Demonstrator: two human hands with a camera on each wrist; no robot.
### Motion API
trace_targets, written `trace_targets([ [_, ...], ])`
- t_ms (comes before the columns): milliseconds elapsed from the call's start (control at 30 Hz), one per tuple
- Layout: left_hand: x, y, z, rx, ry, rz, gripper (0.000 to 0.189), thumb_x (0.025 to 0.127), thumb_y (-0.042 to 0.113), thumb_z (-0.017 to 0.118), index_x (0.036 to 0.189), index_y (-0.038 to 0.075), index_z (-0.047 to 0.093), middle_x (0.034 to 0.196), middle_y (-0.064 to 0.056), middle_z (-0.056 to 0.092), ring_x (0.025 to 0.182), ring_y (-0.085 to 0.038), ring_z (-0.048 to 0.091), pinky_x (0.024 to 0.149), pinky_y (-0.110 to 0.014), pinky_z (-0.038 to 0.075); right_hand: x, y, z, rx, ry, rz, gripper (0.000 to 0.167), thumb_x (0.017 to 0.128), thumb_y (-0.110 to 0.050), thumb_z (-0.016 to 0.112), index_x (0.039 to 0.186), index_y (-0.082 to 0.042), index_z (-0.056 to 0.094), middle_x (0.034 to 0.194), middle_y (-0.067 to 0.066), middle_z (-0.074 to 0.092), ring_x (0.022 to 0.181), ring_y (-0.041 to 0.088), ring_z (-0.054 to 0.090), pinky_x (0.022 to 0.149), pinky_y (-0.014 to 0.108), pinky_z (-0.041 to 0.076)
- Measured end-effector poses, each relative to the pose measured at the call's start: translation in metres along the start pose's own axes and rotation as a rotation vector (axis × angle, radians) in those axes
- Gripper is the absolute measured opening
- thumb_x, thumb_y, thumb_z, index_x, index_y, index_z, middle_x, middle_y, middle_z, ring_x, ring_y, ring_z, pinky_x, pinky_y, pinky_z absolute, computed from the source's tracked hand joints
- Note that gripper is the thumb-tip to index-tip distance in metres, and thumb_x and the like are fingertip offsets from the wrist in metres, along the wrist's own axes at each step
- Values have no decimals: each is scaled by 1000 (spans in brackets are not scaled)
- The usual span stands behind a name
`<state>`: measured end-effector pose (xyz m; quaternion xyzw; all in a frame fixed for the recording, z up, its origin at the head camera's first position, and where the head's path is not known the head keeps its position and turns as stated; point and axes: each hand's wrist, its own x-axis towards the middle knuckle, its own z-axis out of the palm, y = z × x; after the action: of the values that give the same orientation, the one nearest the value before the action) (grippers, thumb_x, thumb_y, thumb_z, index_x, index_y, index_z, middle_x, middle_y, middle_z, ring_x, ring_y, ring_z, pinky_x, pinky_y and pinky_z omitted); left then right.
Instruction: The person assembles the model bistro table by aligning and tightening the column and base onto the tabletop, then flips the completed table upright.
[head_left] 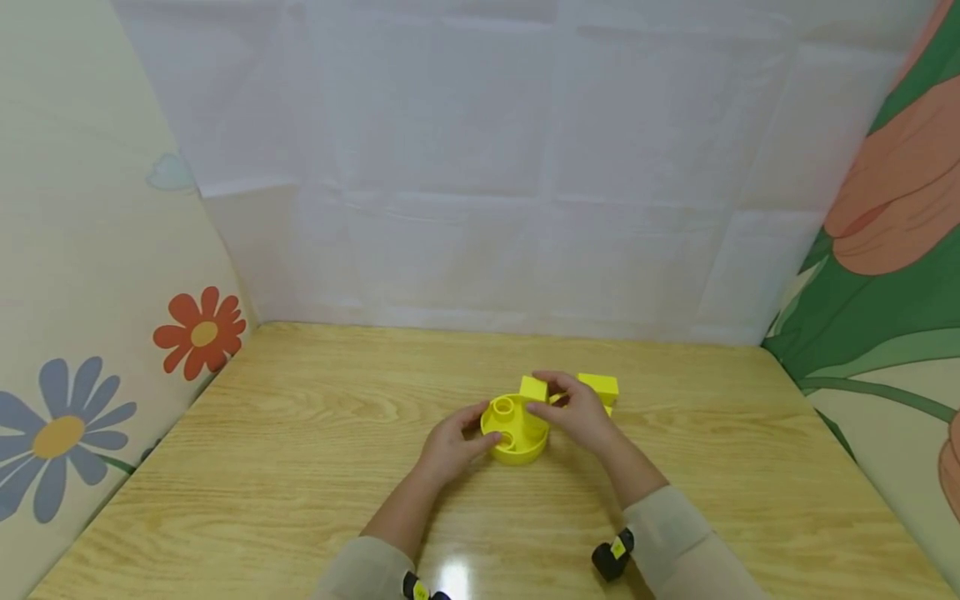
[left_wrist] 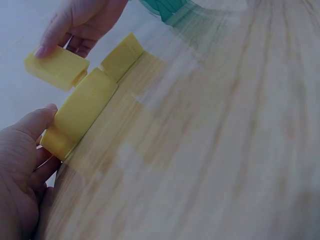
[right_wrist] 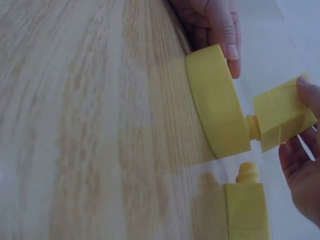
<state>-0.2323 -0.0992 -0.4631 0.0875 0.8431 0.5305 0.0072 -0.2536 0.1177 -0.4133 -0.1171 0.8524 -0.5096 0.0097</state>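
A round, shallow yellow plastic piece (head_left: 517, 456) with raised socket rings inside stands on the wooden table. My left hand (head_left: 448, 448) grips its left rim, thumb on the near side. Over the piece's right part, my right hand (head_left: 583, 414) holds a yellow block (head_left: 534, 389) between thumb and fingers. In the right wrist view, a narrow ribbed peg (right_wrist: 253, 127) at the end of the held block (right_wrist: 282, 112) points down at the round piece (right_wrist: 217, 102). The peg's tip is hidden behind the rim.
Just right of the round piece lies more yellow block (head_left: 598, 386), partly behind my right hand. One such block (right_wrist: 247, 210) shows a ribbed knob on its end in the right wrist view. A white cloth (head_left: 480, 208) hangs behind the table (head_left: 337, 400), with flowered panels at both sides.
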Motion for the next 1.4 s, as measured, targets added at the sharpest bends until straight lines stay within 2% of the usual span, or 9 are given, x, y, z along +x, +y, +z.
trace_targets([
  [133,0,0,-1,3,-3,-3,62,88,29,74,139,3,52,140,-15,56,130,-34,53,109,-49,42,-1,0,1,-9,4,-2,49,89,-22,73,135,-11,58,108,7,64,99,19,55,88,32,51],
  [400,-1,-1,-1,6,-6,-6,63,87,31,74,139,3,52,141,-15,56,129,-33,53,109,-48,43,-5,3,-3,13,12,-52,41,94,-17,64,134,-8,58,116,14,64,106,25,57,87,29,46],
  [533,-1,-1,-1,2,-4,-13,63,87,31,74,139,3,53,141,-15,56,130,-33,53,109,-48,42,-6,3,-2,5,26,-85,48,93,-29,66,135,-8,56,112,13,62,99,22,56,80,26,47],
  [633,-1,-1,-1,-2,-11,-25,63,88,31,74,140,4,52,142,-14,55,131,-33,52,109,-49,42,-5,4,-2,6,20,-93,56,92,-36,66,140,-9,52,121,15,60,98,21,54,78,26,47],
  [833,-1,-1,0,2,-20,-34,63,89,33,73,141,5,51,143,-14,54,133,-34,50,111,-51,40,2,7,-2,22,-55,-29,58,94,-27,62,147,-14,44,144,15,49,104,24,47,83,29,42],
  [1033,0,-1,0,6,-18,-26,63,89,33,73,140,5,52,142,-14,55,132,-34,51,110,-50,41,5,6,-3,27,-69,1,53,95,-24,62,144,-14,47,136,13,52,104,22,46,83,30,42],
  [1133,0,0,0,11,-13,-22,63,88,33,73,141,5,52,142,-14,55,132,-34,50,110,-50,40,5,7,-1,62,-53,25,54,94,-26,64,144,-13,46,135,13,53,112,25,50,92,36,46],
  [1267,-1,1,-1,15,-9,-13,63,88,32,74,140,4,53,141,-15,55,132,-34,51,110,-50,40,5,10,0,129,-33,49,57,94,-25,66,144,-11,44,141,16,53,127,29,51,107,46,43],
  [1400,-1,2,0,30,-1,0,60,88,30,74,138,3,54,139,-16,57,129,-35,53,109,-50,42,4,11,0,200,-33,54,50,98,-19,59,144,-6,43,141,20,52,129,33,50,108,47,43],
])
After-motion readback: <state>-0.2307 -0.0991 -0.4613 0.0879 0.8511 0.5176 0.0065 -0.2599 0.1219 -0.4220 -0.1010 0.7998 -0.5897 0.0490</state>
